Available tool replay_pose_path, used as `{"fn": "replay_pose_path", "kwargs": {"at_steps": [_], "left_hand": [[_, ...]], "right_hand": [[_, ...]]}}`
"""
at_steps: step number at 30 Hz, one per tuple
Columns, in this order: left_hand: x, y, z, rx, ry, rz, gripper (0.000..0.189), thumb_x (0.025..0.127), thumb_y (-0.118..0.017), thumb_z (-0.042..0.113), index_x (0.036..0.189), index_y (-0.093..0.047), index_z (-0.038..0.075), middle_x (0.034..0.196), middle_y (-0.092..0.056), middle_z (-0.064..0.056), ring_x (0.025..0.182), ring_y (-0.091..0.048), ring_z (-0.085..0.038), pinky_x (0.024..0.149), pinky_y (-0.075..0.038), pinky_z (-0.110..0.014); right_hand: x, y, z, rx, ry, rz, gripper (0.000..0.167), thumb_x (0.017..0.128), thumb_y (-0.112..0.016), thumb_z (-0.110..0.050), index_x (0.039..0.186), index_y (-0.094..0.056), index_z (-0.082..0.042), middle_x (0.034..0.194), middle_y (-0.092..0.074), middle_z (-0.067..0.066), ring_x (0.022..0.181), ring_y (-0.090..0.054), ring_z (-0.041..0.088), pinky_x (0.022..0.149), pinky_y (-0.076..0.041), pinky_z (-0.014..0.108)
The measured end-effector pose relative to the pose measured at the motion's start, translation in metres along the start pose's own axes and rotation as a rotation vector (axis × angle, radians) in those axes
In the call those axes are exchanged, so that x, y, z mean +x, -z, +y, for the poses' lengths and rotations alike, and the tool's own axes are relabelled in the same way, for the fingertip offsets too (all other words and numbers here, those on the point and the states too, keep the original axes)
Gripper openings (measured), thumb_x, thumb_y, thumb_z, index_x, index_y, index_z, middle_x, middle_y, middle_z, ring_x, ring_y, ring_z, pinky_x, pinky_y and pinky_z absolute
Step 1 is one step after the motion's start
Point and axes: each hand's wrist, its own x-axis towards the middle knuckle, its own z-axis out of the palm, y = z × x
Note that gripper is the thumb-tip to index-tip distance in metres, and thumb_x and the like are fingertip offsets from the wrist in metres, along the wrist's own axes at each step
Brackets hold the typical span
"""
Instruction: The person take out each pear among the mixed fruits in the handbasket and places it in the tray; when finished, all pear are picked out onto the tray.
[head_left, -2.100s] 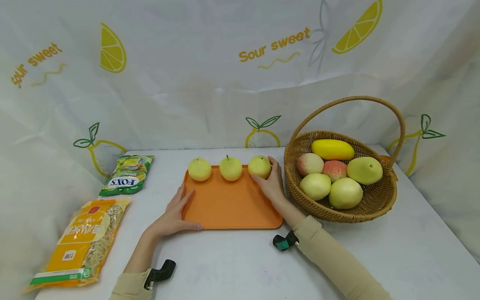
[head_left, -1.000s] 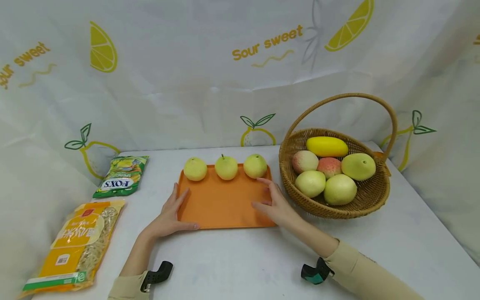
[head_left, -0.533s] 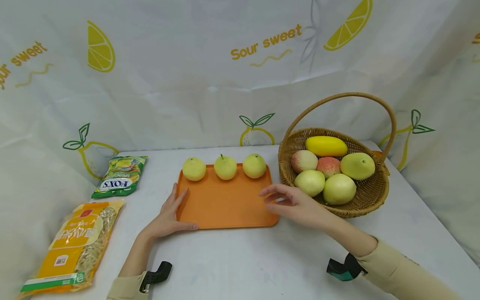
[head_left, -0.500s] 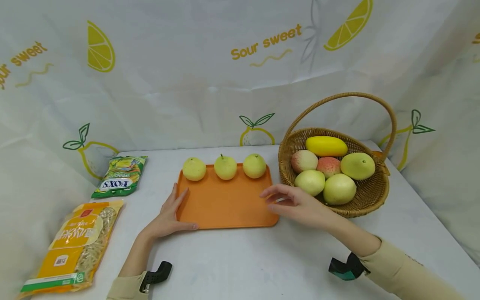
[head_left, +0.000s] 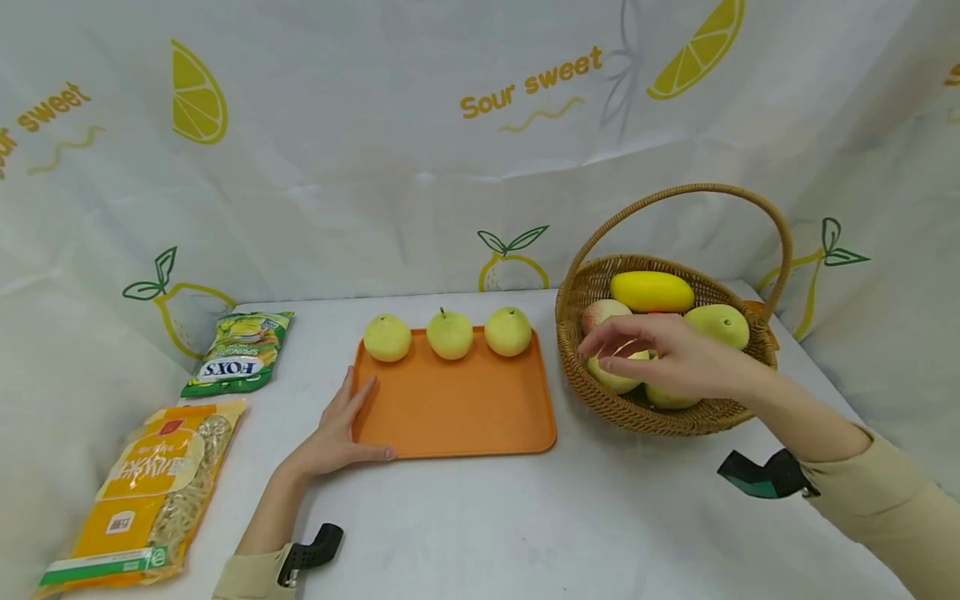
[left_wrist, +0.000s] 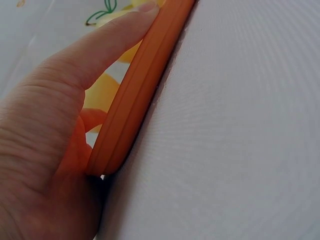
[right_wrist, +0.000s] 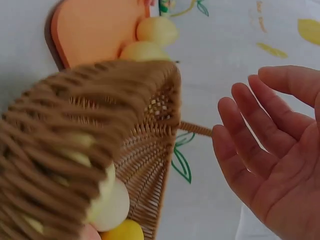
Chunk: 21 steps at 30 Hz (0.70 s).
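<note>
My left hand (head_left: 330, 433) rests at the near left corner of an orange tray (head_left: 457, 408), its fingers spread along the left side. In the left wrist view, the thumb (left_wrist: 100, 50) lies on the tray's rim. Three round yellow-green pears (head_left: 387, 337) stand in a row along the tray's far side. Over the wicker basket (head_left: 600, 408) hovers my right hand (head_left: 682, 354), holding nothing, its fingers loosely bent. It partly hides the fruit below: a pale green pear (head_left: 615, 379), another pear (head_left: 670, 398) and a reddish peach. The right wrist view shows its palm (right_wrist: 295, 190) beside the basket.
In the basket also lie a long yellow fruit (head_left: 652, 292), a pinkish peach (head_left: 602, 313) and a larger green fruit (head_left: 717, 325). The basket's tall handle (head_left: 697, 188) arches above them. At left lie a green FOX'S bag (head_left: 240, 354) and a yellow noodle packet (head_left: 142, 492).
My right hand has let go of the rightmost pear on the tray, drawn back over the tray's right side, then moved right to above the basket. The left hand has stayed at the tray.
</note>
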Motion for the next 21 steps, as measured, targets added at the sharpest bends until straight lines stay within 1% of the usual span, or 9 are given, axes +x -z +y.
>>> {"fn": "replay_pose_path", "kwargs": {"at_steps": [1, 3, 7, 10, 12, 14, 17, 21], "left_hand": [[0.0, 0.0, 0.0, 0.001, -0.001, 0.001, 0.117, 0.07, -0.085, 0.046, 0.158, -0.014, 0.013, 0.161, 0.016, -0.015, 0.144, 0.006, -0.048, 0.105, -0.007, -0.073], [0.0, 0.0, -0.001, 0.0, -0.003, 0.003, 0.117, 0.07, -0.085, 0.047, 0.158, -0.014, 0.013, 0.161, 0.016, -0.015, 0.144, 0.006, -0.047, 0.105, -0.007, -0.073], [0.0, 0.0, 0.0, -0.006, -0.006, 0.003, 0.117, 0.07, -0.085, 0.047, 0.158, -0.014, 0.013, 0.161, 0.016, -0.015, 0.144, 0.007, -0.046, 0.106, -0.006, -0.072], [0.0, 0.0, 0.001, -0.004, -0.008, 0.003, 0.117, 0.07, -0.085, 0.047, 0.158, -0.015, 0.012, 0.161, 0.016, -0.016, 0.144, 0.007, -0.046, 0.106, -0.006, -0.072], [0.0, 0.0, 0.001, -0.007, -0.008, 0.004, 0.117, 0.07, -0.085, 0.046, 0.158, -0.015, 0.012, 0.161, 0.016, -0.016, 0.144, 0.007, -0.046, 0.106, -0.006, -0.072], [0.0, 0.0, 0.001, -0.009, -0.009, 0.004, 0.117, 0.07, -0.085, 0.046, 0.158, -0.015, 0.012, 0.161, 0.016, -0.016, 0.144, 0.007, -0.046, 0.106, -0.006, -0.072], [-0.001, 0.0, 0.001, -0.016, -0.011, 0.003, 0.117, 0.07, -0.085, 0.045, 0.158, -0.015, 0.012, 0.161, 0.015, -0.016, 0.144, 0.006, -0.046, 0.106, -0.007, -0.071], [-0.001, 0.0, 0.001, -0.011, -0.016, 0.006, 0.117, 0.07, -0.086, 0.045, 0.157, -0.016, 0.011, 0.161, 0.015, -0.016, 0.144, 0.006, -0.047, 0.106, -0.007, -0.072]], "right_hand": [[0.001, 0.005, 0.003, -0.033, 0.009, -0.001, 0.018, 0.094, -0.065, -0.009, 0.111, -0.067, -0.016, 0.105, -0.066, -0.009, 0.094, -0.062, 0.008, 0.08, -0.053, 0.027], [0.001, 0.016, 0.009, -0.082, 0.0, -0.02, 0.019, 0.094, -0.066, -0.01, 0.111, -0.066, -0.019, 0.105, -0.066, -0.011, 0.093, -0.062, 0.007, 0.079, -0.054, 0.028], [0.002, 0.034, 0.02, -0.173, -0.055, -0.073, 0.021, 0.094, -0.066, -0.015, 0.114, -0.065, -0.021, 0.106, -0.065, -0.011, 0.091, -0.062, 0.007, 0.076, -0.054, 0.029], [0.001, 0.046, 0.03, -0.281, -0.095, -0.096, 0.024, 0.094, -0.067, -0.019, 0.117, -0.065, -0.02, 0.108, -0.065, -0.009, 0.091, -0.061, 0.009, 0.077, -0.053, 0.033], [-0.001, 0.054, 0.037, -0.338, -0.133, -0.11, 0.028, 0.093, -0.068, -0.023, 0.12, -0.064, -0.017, 0.113, -0.065, -0.006, 0.095, -0.061, 0.012, 0.079, -0.052, 0.037], [-0.002, 0.061, 0.045, -0.356, -0.181, -0.129, 0.033, 0.093, -0.069, -0.026, 0.123, -0.063, -0.013, 0.118, -0.064, 0.0, 0.102, -0.06, 0.019, 0.082, -0.05, 0.042], [-0.006, 0.07, 0.056, -0.347, -0.258, -0.164, 0.042, 0.091, -0.07, -0.028, 0.127, -0.061, -0.008, 0.127, -0.06, 0.01, 0.112, -0.057, 0.03, 0.088, -0.048, 0.049], [-0.011, 0.078, 0.07, -0.36, -0.309, -0.197, 0.05, 0.087, -0.075, -0.026, 0.129, -0.058, -0.003, 0.13, -0.057, 0.018, 0.117, -0.053, 0.04, 0.09, -0.046, 0.055]]}}
